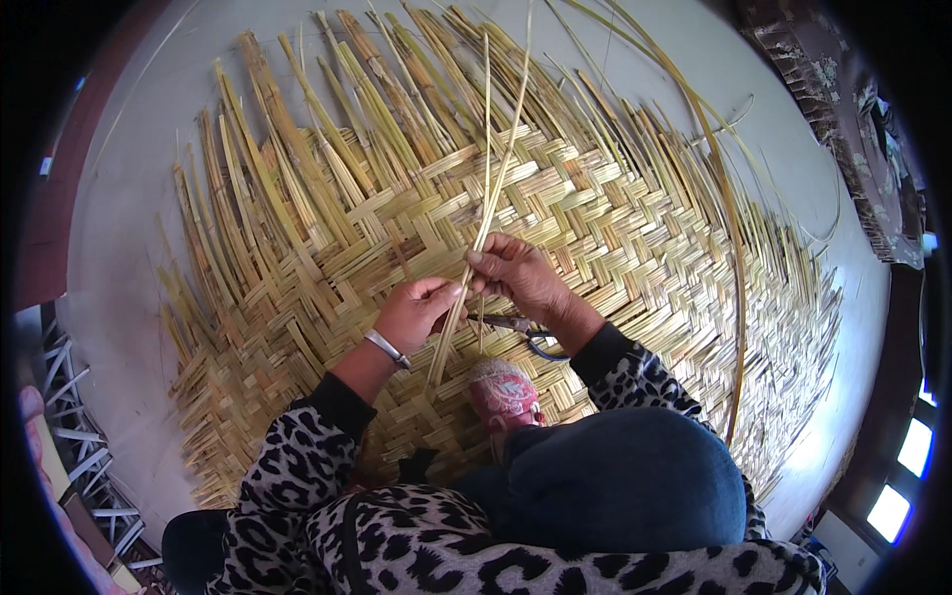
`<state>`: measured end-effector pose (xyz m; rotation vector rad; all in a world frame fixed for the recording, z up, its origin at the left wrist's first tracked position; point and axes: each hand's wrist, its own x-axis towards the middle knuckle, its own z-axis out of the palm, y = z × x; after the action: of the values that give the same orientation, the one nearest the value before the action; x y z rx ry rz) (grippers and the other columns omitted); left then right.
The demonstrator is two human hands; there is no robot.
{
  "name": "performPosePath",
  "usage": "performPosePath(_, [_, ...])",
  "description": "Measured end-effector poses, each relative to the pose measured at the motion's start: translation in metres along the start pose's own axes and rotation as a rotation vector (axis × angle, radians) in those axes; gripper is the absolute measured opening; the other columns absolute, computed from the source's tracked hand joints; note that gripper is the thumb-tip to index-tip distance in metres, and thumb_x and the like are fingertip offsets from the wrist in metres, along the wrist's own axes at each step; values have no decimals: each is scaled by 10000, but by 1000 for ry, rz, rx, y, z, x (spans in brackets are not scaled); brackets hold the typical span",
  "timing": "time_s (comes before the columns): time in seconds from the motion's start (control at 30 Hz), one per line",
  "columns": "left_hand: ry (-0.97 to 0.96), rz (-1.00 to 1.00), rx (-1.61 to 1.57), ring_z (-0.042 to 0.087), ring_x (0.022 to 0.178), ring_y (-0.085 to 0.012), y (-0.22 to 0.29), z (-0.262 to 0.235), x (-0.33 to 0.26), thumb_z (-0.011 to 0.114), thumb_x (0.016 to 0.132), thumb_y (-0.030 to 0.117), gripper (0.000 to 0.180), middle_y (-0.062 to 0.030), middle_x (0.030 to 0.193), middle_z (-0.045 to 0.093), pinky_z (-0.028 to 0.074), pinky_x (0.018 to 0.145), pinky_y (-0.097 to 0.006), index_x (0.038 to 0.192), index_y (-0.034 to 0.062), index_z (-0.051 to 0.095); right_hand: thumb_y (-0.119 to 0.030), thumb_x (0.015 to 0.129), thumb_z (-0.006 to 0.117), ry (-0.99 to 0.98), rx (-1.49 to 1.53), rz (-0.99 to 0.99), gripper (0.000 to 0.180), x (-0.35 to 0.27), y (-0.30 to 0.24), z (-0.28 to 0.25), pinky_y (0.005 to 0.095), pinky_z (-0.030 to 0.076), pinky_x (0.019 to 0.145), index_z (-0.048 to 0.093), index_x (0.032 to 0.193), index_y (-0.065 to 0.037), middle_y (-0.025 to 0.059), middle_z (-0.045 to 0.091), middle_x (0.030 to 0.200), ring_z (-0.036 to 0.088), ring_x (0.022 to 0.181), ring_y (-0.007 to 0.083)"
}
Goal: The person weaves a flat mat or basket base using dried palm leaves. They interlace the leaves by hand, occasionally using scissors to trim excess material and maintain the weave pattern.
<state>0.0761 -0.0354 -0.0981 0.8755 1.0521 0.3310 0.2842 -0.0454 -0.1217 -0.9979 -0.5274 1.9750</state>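
Note:
A wide woven mat of split reed strips [555, 213] spreads beneath me, its loose ends fanning out along the far edge. Above it, my left hand [416, 312] pinches a few long, thin reed strips [493, 188]. My right hand [521, 278] grips the same strips slightly higher, with thumb and fingers together. The strips cross and run away from me beyond the mat's far ends, while their near ends hang by my left wrist. Below my right hand lies a pair of scissors [540, 342] with dark blue handles, partly hidden by that hand.
My foot in a red patterned sock [504, 392] rests on the mat, beside my bent knee in dark blue cloth [625, 481]. Long loose strips [732, 208] arch across the right side. A pale floor [129, 248] surrounds the mat. Patterned brown cloth [828, 89] hangs at the far right.

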Motion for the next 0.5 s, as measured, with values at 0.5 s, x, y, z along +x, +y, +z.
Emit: performPosePath(0.5, [98, -20, 160, 592, 642, -59, 2, -3, 2, 682, 908, 207, 207, -5, 803, 640, 496, 566, -214, 972, 21, 619, -138, 926, 626, 23, -117, 16, 114, 5, 11, 7, 211, 492, 614, 606, 1008, -62, -7, 640, 790, 618, 660, 77])
